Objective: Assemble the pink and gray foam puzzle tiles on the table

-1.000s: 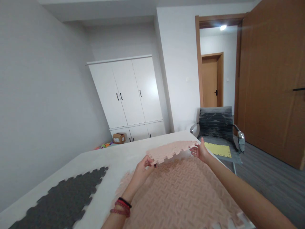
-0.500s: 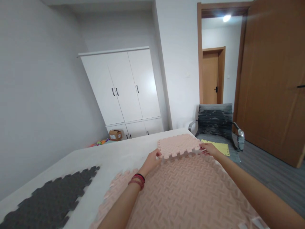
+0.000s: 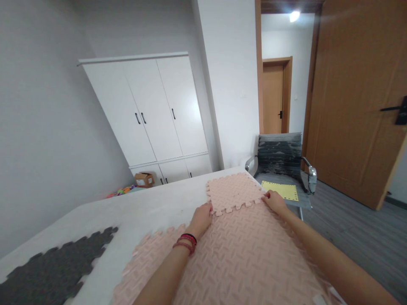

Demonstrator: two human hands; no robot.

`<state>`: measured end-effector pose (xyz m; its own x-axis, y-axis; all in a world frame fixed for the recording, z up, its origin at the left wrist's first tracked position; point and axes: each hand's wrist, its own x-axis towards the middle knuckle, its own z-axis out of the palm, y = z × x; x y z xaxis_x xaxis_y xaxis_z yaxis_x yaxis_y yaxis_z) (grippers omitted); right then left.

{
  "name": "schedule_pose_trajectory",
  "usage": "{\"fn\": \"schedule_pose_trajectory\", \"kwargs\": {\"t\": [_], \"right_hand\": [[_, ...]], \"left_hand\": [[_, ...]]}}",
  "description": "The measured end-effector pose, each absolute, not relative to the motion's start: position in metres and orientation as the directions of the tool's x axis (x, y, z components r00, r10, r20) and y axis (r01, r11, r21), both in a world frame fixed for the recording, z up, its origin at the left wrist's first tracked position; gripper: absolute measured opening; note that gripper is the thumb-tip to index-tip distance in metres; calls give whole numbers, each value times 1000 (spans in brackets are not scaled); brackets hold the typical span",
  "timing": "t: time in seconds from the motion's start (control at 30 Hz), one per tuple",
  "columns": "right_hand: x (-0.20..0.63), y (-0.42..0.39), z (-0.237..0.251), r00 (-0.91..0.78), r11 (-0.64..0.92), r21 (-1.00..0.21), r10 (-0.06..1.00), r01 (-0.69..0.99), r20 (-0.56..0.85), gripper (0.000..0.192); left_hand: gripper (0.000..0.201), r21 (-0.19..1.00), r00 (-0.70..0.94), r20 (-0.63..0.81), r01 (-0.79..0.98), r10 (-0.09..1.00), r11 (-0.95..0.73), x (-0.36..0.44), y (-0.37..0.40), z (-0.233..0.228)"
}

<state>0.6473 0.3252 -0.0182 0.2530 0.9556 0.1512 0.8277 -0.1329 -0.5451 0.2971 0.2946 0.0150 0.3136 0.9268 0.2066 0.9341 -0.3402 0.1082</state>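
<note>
A pink foam mat tile (image 3: pixel 233 190) with toothed edges lies at the far end of the white table. Its near edge rests against the far edge of a larger-looking pink foam surface (image 3: pixel 248 258) with a raised herringbone texture. My left hand (image 3: pixel 202 217), with bracelets at the wrist, has its fingers curled at the tile's near left corner. At the near right corner, my right hand (image 3: pixel 274 201) pinches the tile's edge. More pink toothed foam (image 3: pixel 143 258) shows left of my left forearm. The fingertips are partly hidden.
A dark grey foam tile (image 3: pixel 60 267) lies on the white table (image 3: pixel 152 207) at the left. Beyond the table's right edge stands a dark chair (image 3: pixel 280 154) with a yellow toothed sheet (image 3: pixel 281 190) on its seat. A cardboard box (image 3: pixel 144 179) is by the white cabinet.
The tile's near edge, raised before with a gap beneath, has come down against the pink foam nearer me. Both hands have lowered with it, and the view has shifted slightly.
</note>
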Motion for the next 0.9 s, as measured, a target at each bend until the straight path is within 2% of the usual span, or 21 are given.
{"fn": "schedule_pose_trajectory", "kwargs": {"t": [0.13,0.27,0.4,0.9], "right_hand": [[647,326,-18,260,-148,-502,952,852,160,18],[642,324,-18,282,-175,-457,943,872,177,20],[636,321,-19,279,-178,-399,937,900,209,23],[625,312,-18,172,-133,-159,949,978,263,31]], "left_hand": [[20,32,331,181,939,926,-342,303,285,24],[22,-41,402,216,914,890,-403,316,269,29],[32,-86,488,226,872,843,-481,333,253,23],[48,-177,458,212,887,863,-427,362,242,13]]}}
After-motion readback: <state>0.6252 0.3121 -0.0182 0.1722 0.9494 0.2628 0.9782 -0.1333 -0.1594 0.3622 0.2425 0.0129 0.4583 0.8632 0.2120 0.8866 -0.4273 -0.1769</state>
